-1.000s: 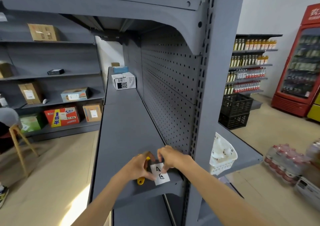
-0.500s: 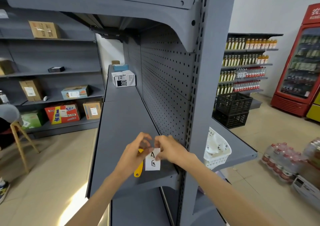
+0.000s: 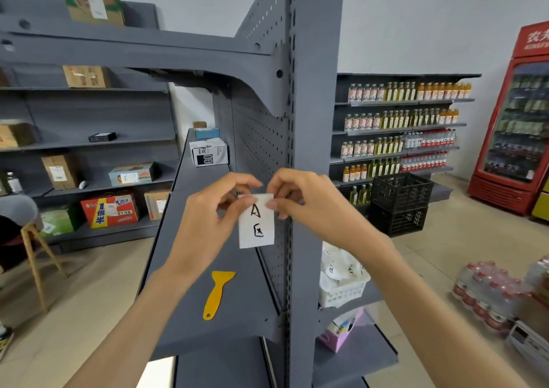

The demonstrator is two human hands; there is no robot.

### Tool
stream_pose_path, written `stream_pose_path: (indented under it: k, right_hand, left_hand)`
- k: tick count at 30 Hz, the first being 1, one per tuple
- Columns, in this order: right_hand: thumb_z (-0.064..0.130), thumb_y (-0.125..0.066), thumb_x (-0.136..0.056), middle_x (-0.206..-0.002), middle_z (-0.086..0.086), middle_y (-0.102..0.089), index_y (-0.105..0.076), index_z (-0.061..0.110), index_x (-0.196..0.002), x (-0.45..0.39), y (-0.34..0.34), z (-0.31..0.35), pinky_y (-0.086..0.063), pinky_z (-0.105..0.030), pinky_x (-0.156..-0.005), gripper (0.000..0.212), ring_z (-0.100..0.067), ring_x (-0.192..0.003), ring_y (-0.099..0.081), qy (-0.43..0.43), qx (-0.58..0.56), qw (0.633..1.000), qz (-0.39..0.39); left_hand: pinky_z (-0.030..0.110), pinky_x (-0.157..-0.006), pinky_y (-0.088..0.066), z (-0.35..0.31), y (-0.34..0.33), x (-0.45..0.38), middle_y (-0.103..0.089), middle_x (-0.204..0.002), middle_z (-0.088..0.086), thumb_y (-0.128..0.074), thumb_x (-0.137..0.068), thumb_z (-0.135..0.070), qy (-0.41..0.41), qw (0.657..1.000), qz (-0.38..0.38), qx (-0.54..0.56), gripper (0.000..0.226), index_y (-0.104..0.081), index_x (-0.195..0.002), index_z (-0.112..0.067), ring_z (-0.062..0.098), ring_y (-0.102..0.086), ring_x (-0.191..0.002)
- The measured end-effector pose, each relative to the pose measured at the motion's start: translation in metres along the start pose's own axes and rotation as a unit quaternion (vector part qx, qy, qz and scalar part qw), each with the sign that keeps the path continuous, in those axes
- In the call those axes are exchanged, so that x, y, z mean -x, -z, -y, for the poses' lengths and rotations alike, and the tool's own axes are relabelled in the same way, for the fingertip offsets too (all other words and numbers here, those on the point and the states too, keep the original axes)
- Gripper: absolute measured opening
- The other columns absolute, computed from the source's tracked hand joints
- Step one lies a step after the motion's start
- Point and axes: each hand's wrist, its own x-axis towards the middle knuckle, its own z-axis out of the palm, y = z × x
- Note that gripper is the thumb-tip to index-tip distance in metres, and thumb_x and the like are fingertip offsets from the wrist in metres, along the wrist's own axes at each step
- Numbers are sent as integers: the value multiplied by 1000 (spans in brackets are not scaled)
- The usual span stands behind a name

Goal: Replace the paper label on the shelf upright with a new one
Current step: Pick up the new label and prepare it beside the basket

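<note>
A white paper label (image 3: 257,224) with a black "A" and a second hand-drawn mark hangs upright in the air, just left of the grey shelf upright (image 3: 315,156). My left hand (image 3: 212,224) pinches its top left corner and my right hand (image 3: 309,202) pinches its top right corner. The label is in front of the perforated back panel and does not touch the upright's front face. A yellow plastic scraper (image 3: 218,294) lies flat on the grey shelf (image 3: 178,269) below my hands.
A white basket (image 3: 341,286) of crumpled papers sits on the shelf right of the upright. A white carton (image 3: 208,151) stands farther back. Black crates (image 3: 399,203), bottle shelves, a red fridge (image 3: 518,138) and bottle packs (image 3: 490,292) lie to the right.
Both hands have lifted the label up from the shelf edge to chest height by the upright. The yellow scraper left my left hand and now lies on the shelf.
</note>
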Motion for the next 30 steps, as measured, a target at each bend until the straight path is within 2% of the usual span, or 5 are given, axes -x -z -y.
stream_pose_path:
  k: [3, 8, 16, 24, 30]
  right_hand:
    - [18, -67, -97, -78, -2, -77, -68, 11, -95, 4, 27, -4, -54, -20, -73, 7, -17, -72, -73, 10, -13, 1000, 14]
    - [22, -62, -98, -82, 3, -79, -68, 19, -89, 6, 59, -25, -60, -40, -84, 11, -13, -73, -74, 31, -8, 999, 40]
    - [14, -62, -98, -83, -3, -79, -70, 11, -91, 7, 95, -51, -58, -35, -85, 11, -17, -74, -75, 76, -36, 994, 70]
    - [17, -68, -94, -78, -2, -80, -76, 15, -86, 3, 113, -77, -58, -41, -88, 11, -21, -76, -75, 106, -48, 990, 83]
    - [16, -70, -91, -79, 1, -81, -79, 14, -88, 4, 122, -89, -58, -31, -88, 10, -12, -79, -76, 112, -36, 986, 118]
  left_hand:
    - [27, -75, -56, -16, -13, -9, -70, -93, -4, -65, -93, -10, -11, 1000, -3, -29, 21, -68, -108, -25, 15, -69, -86]
    - [28, -72, -54, -33, -35, -18, -70, -94, -4, -65, -93, -13, -12, 998, -16, -59, 19, -69, -108, -24, 13, -68, -87]
    - [19, -69, -53, -60, -70, -29, -72, -93, -12, -67, -92, -15, -10, 995, -26, -99, 13, -69, -102, -23, 10, -68, -88]
    - [30, -72, -56, -76, -99, -32, -71, -93, -12, -74, -87, -17, 41, 997, -18, -63, 13, -65, -96, -21, 11, -71, -80]
    - [46, -70, -54, -80, -113, -30, -69, -85, -5, -74, -87, -20, 59, 994, 1, -91, 18, -58, -92, -23, 22, -68, -75]
